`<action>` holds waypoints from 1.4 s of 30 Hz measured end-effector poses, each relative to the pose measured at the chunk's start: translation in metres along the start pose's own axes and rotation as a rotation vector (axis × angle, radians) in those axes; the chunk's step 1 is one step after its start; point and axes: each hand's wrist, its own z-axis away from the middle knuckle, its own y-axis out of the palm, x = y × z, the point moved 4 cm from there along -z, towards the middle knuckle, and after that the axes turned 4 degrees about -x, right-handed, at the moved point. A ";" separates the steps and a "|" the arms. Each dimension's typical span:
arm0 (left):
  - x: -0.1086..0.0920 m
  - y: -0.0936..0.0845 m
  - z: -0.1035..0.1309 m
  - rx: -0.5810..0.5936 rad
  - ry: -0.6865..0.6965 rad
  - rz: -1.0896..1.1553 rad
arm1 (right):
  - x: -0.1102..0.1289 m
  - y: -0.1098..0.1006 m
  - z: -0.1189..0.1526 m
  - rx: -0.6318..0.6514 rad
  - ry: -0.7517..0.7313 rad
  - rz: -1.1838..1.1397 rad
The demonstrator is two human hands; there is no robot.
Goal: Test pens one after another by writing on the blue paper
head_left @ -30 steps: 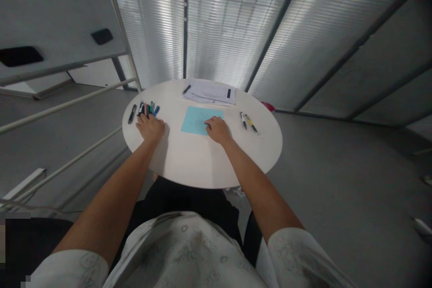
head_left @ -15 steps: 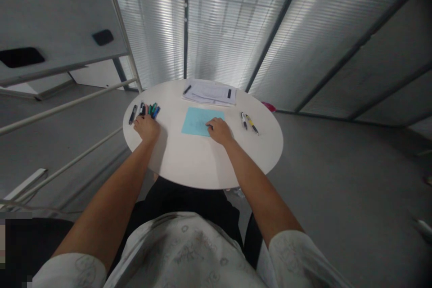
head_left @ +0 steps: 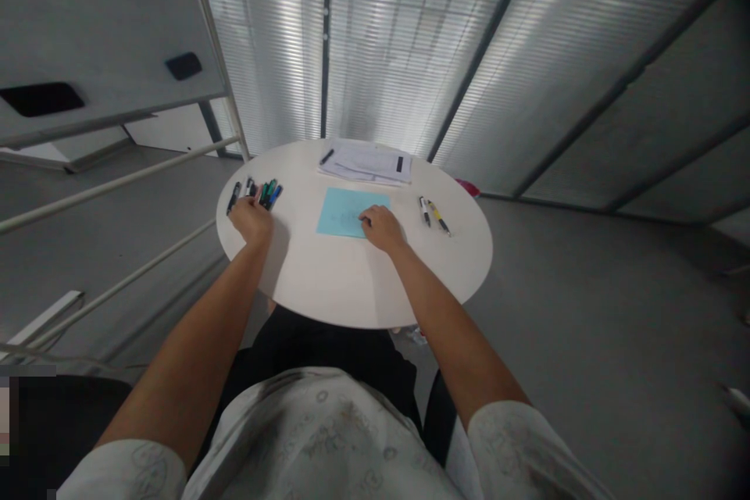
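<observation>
On the white round table [head_left: 328, 289] lies a light blue sheet [head_left: 337, 212] with faint marks on it. My right hand [head_left: 380, 227] rests at the sheet's right side, its fingers closed round a small dark pen [head_left: 364, 219]. At the table's left, my left hand [head_left: 251, 220] touches the near ends of a row of pens and markers [head_left: 267, 191], black, green and blue among them. Its fingers look partly spread, but their tips are hard to make out among the markers.
A stack of papers [head_left: 366, 162] with a black pen [head_left: 326, 157] on it lies at the table's far edge. Two pens [head_left: 434, 216] lie to the right. A metal frame [head_left: 146, 172] stands left of the table, and window blinds [head_left: 380, 55] hang behind.
My left hand has shifted slightly left and up against the markers. My right hand stays at the blue sheet with the pen. The view has shifted a little.
</observation>
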 end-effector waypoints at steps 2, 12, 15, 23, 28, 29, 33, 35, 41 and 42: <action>0.001 -0.006 -0.002 -0.123 0.022 -0.034 | 0.000 0.000 0.000 0.007 -0.001 0.002; 0.006 -0.019 -0.003 -0.376 0.015 -0.197 | 0.000 0.000 0.000 0.007 0.004 0.009; 0.008 -0.021 -0.004 -0.405 -0.018 -0.164 | 0.000 -0.001 0.000 0.012 0.011 0.007; -0.003 -0.021 -0.001 -0.328 0.006 -0.010 | -0.004 -0.004 0.001 0.010 0.018 -0.083; -0.017 -0.012 0.003 -0.240 0.050 0.102 | -0.017 -0.006 0.003 -0.025 0.074 -0.240; -0.020 -0.009 0.004 -0.220 0.055 0.130 | -0.019 -0.007 0.002 -0.052 0.095 -0.290; -0.036 0.008 0.011 -0.106 0.059 0.251 | -0.028 -0.016 -0.006 -0.214 0.265 -0.578; -0.046 0.021 0.019 0.007 0.067 0.325 | -0.027 -0.018 -0.011 -0.230 0.391 -0.775; -0.066 0.068 0.055 0.328 0.029 0.426 | -0.001 -0.011 -0.008 0.064 0.620 -1.243; -0.065 0.075 0.060 0.369 0.008 0.436 | 0.001 -0.010 -0.004 0.074 0.629 -1.280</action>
